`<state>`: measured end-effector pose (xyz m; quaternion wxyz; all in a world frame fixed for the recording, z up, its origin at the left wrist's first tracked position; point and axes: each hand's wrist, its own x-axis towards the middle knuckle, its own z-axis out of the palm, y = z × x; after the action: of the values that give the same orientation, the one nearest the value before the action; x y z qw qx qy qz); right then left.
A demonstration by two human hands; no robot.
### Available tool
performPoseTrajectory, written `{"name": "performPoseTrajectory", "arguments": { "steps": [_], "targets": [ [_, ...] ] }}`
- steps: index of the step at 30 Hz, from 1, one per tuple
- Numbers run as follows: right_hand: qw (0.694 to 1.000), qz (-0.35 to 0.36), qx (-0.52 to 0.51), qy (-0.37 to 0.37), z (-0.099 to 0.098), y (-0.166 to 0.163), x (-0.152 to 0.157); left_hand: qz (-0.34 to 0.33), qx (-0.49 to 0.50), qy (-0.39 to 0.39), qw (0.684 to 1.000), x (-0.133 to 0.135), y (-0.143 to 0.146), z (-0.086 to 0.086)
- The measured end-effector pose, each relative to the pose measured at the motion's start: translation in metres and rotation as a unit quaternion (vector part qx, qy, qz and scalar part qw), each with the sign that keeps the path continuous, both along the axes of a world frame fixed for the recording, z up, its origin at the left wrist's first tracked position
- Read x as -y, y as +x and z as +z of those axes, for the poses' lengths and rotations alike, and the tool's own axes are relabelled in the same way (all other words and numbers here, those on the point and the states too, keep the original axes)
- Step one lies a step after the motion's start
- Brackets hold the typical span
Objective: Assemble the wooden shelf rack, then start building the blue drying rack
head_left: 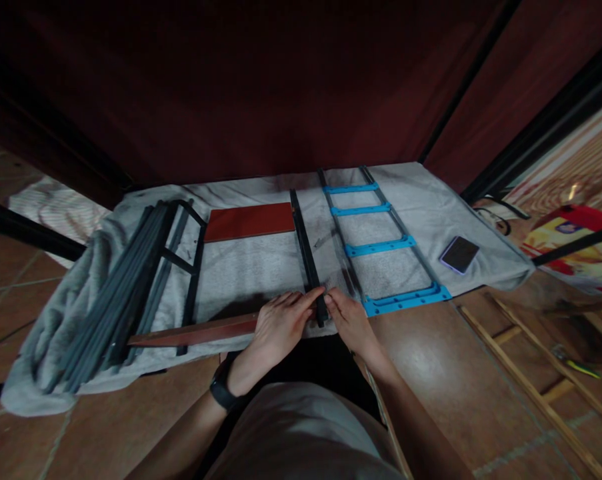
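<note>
Both hands meet at the near end of a long black bar [308,253] that lies on a grey cloth. My left hand [284,323] is closed there, its index finger reaching across the bar and its palm over the end of a reddish-brown board [195,331]. My right hand [349,321] is pinched against the bar's right side; whatever its fingertips hold is hidden. A second reddish board [249,221] spans from the bar's far part to a black ladder-like side frame [191,287] on the left.
Several grey tubes [121,287] lie bundled on the cloth [411,177] at left. Right of my hands is a rack with blue crosspieces [381,247], then a phone [459,255]. A wooden ladder-like frame [525,373] and a yellow-handled tool [581,368] are on the tiled floor.
</note>
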<state>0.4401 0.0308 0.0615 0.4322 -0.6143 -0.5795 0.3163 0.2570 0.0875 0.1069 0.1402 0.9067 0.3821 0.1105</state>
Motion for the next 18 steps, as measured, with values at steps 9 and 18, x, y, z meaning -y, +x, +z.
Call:
{"name": "performPoseTrajectory", "arguments": {
  "steps": [9,18],
  "targets": [
    [0.999,0.013,0.025,0.037,-0.0062,-0.0004,0.0023,0.004,-0.013,-0.018,1.000,0.0008,0.0007,0.0019],
    [0.999,0.017,0.027,-0.008,-0.0036,0.0013,0.0012,0.005,-0.018,-0.032,0.999,-0.0001,0.0011,0.0026]
  ]
}}
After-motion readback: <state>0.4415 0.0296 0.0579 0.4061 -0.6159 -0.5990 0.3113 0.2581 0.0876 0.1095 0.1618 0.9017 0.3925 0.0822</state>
